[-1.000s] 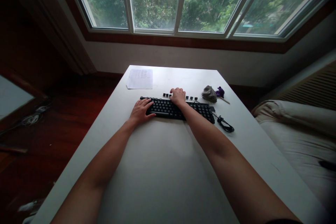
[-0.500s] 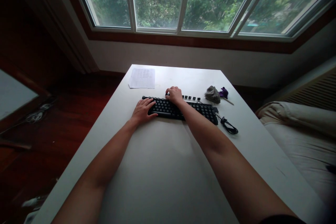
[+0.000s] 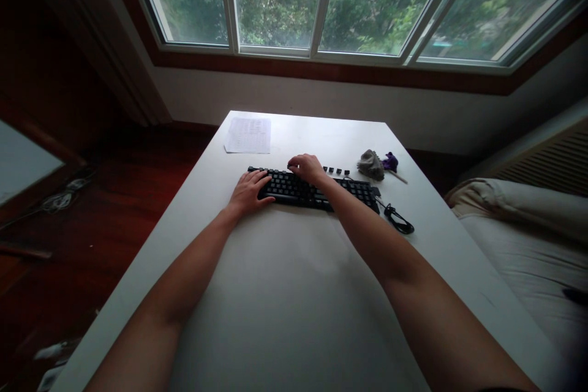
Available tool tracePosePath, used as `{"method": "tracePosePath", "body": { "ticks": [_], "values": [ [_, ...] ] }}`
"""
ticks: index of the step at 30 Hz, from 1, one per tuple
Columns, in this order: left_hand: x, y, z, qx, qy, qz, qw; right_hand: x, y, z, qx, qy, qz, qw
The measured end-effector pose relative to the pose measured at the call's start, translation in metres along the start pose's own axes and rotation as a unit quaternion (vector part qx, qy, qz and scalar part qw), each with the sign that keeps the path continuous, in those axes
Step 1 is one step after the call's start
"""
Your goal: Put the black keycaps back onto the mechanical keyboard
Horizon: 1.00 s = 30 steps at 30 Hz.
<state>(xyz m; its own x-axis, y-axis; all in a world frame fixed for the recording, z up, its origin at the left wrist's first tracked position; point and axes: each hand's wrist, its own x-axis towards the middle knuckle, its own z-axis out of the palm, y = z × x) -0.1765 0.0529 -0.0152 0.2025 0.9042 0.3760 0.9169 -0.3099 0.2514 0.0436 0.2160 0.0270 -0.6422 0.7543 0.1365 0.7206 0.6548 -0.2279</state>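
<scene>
A black keyboard (image 3: 294,193) lies across the white table. My left hand (image 3: 248,190) rests on its left end, fingers spread over the keys and thumb along the front edge. Over the back edge of the keyboard, my right hand (image 3: 307,168) is closed in a pinch, and a small black keycap (image 3: 290,165) shows at its fingertips. Several loose keycaps (image 3: 339,171) stand in a row behind the keyboard; the right hand hides part of that row.
A printed sheet (image 3: 248,135) lies at the table's back left. To the right are a grey cloth-like bundle (image 3: 370,165), a purple item (image 3: 390,162) with a thin stick, and a coiled black cable (image 3: 399,220). Beyond the white table (image 3: 294,294) are a window and a cushioned seat (image 3: 509,245).
My right hand has turned slightly and shifted a little to the right, its fingertips now at the keycap. My left hand stays on the keyboard.
</scene>
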Motion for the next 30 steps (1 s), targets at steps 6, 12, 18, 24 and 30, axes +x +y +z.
{"method": "tracePosePath", "body": {
  "ticks": [6,12,18,24,30],
  "values": [
    [-0.001,0.0,-0.001,0.001,-0.001,0.0,1.0,-0.004,-0.005,-0.004,0.001,-0.054,0.01,0.998],
    [0.0,-0.002,0.0,-0.003,-0.002,-0.002,1.0,-0.005,-0.01,-0.006,-0.013,-0.07,0.022,0.997],
    [0.001,-0.001,0.0,-0.005,-0.001,-0.001,1.0,-0.008,-0.014,-0.006,-0.049,-0.061,-0.001,0.997],
    [0.0,0.002,-0.003,-0.004,-0.002,-0.002,1.0,-0.011,-0.017,-0.007,-0.019,-0.069,0.037,0.997],
    [0.001,0.0,-0.002,-0.004,0.001,0.0,1.0,-0.014,-0.029,0.008,-0.032,-0.012,0.137,0.99]
  ]
}}
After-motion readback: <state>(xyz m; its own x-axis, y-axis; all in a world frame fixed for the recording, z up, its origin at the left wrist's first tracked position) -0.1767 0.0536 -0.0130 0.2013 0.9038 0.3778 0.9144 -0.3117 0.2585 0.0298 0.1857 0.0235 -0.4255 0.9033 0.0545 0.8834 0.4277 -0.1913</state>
